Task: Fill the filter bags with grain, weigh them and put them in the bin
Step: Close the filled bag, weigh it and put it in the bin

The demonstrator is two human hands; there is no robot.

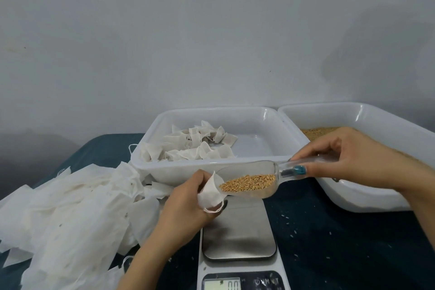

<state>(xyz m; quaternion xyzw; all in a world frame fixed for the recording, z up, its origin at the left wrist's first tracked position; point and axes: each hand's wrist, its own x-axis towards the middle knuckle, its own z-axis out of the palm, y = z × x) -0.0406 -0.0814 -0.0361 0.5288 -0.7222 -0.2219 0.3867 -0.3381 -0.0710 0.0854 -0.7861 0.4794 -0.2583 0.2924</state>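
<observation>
Our left hand [186, 202] pinched one filter bag [211, 193]; our right hand [348, 155] gripped one scoop [247, 168]; two bins [211, 110] stood twelve to two o'clock.

Head-worn view, forward and down, close over the scale [239, 228].

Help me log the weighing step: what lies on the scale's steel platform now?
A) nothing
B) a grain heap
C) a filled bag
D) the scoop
A: the steel platform is bare and the display reads 0.0; the left hand holds the filter bag in the air.
</observation>
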